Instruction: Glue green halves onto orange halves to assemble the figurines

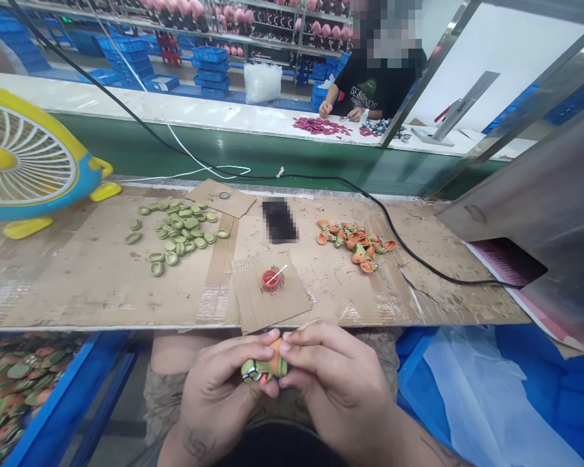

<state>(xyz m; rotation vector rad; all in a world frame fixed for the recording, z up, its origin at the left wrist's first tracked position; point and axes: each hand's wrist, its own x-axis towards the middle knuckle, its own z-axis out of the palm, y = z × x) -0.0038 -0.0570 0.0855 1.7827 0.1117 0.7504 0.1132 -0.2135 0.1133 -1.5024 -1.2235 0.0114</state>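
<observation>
The left hand (pixel 226 381) and right hand (pixel 343 373) are pinching a green-and-orange figurine (pixel 271 368) just off the bench's (pixel 102 285) near edge, at mid-length. Uneven pressure could be causing slippage and a drop. Both hands are angling inward, backs uppermost.

Both the left hand (pixel 226 373) and the right hand (pixel 338 373) are bare, with short, plain fingernails and uncovered wrists and forearms. Below and to the left of the grip, a dark tattoo (pixel 196 443) marks the inner side of the left wrist; its design is too blurred to read. Fine dark lines run along the right forearm, below and right of the grip. Directly below the grip shows a dark, nearly black top (pixel 277 447). On either side of it are loose shorts (pixel 163 399) in a mottled brown and tan pattern, ending above a bare knee (pixel 178 353) left of the grip.
</observation>
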